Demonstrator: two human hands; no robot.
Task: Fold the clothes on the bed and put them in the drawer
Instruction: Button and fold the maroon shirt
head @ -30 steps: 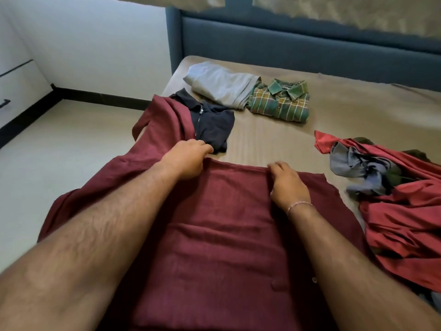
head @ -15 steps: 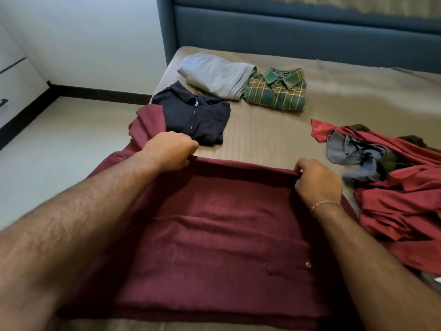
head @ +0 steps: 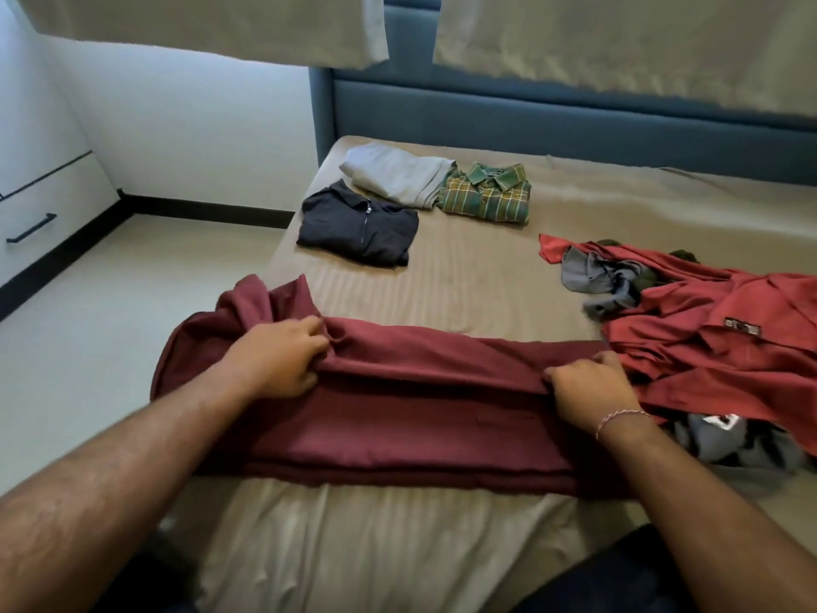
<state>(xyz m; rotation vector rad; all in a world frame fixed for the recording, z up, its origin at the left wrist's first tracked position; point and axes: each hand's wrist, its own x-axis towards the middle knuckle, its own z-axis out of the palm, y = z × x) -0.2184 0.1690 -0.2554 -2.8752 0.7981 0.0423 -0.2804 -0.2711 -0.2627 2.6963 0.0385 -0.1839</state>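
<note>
Both hands gripping a half-folded maroon shirt on the bed.

The maroon shirt [head: 398, 418] is a dark wine-red cloth doubled over into a long flat band with layered edges along its near side; it lies across the near part of the bed [head: 477, 280], its long axis running left to right, and its left end bunches up and hangs over the bed's left edge. The left hand [head: 283, 360] has its fingers curled round a gathered fold near the left end, and the right hand [head: 592, 391] pinches the upper fold near the right end, just beside a loose pile of red and grey clothes [head: 707, 329]. Farther up the bed lie three folded pieces: a dark zip top [head: 358, 227], a grey garment [head: 398, 174] and a green plaid shirt [head: 486, 192].
</note>
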